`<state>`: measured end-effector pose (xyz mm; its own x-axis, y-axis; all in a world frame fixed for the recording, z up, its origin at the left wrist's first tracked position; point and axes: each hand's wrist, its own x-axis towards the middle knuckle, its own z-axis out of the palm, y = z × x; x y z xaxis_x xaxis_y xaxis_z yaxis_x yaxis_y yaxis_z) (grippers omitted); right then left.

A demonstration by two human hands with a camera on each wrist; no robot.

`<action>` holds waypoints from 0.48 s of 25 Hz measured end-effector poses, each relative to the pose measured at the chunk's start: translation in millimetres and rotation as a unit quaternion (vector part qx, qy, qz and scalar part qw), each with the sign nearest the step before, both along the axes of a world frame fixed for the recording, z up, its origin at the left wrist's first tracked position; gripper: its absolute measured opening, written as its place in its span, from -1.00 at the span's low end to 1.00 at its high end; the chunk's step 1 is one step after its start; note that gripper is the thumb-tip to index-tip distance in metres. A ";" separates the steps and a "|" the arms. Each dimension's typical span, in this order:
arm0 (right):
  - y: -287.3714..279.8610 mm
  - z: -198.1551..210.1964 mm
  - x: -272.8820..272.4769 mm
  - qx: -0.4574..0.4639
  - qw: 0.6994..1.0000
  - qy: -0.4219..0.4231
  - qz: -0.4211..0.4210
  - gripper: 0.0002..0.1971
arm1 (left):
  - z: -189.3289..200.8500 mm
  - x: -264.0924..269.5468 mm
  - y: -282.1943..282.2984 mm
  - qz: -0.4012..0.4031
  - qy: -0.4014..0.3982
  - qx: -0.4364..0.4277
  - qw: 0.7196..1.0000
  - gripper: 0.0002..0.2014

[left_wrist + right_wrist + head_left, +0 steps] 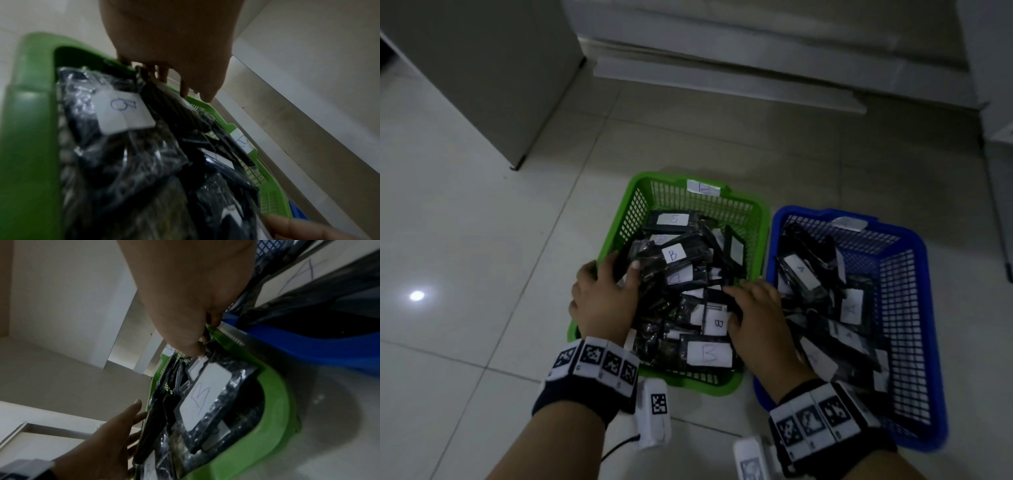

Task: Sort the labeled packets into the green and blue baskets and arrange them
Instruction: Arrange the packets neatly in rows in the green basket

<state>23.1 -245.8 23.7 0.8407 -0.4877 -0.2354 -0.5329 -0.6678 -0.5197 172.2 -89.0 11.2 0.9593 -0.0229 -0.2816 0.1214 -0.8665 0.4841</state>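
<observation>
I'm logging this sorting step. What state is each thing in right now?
green basket: on floor, tagged B, heaped with packets.
blue basket: beside it, holds packets marked A.
B packets: jumbled, unstacked.
left hand: fingers spread on B packets.
right hand: fingers resting on B packets.

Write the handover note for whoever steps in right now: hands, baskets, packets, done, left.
Left hand: in the green basket at its left side, fingers spread on the B packets, gripping none.
Right hand: at the basket's right side, fingers resting on the pile; grip unclear.
Blue basket: beside it, holds the A packets.
Done: sorting; no loose packets in view.
Left: both piles lie jumbled, so arrange them.
</observation>
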 end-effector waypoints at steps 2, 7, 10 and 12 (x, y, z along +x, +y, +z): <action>1.9 -2.0 -0.2 -0.001 1.000 -0.014 -0.011 -0.58 | 0.8 -1.2 3.1 0.019 0.006 -0.005 1.000 -0.52; 18.1 -4.1 -4.0 0.009 0.998 -0.037 -0.041 -0.67 | 5.2 -21.7 23.1 0.048 0.017 -0.001 0.999 -0.58; 25.2 1.7 -6.8 0.017 0.999 -0.016 -0.048 -0.73 | 8.7 -32.6 32.3 0.051 0.008 0.002 0.999 -0.59; 27.8 5.4 -1.7 -0.002 0.998 -0.022 -0.057 -0.78 | 8.5 -31.7 34.2 0.039 -0.001 -0.002 0.999 -0.58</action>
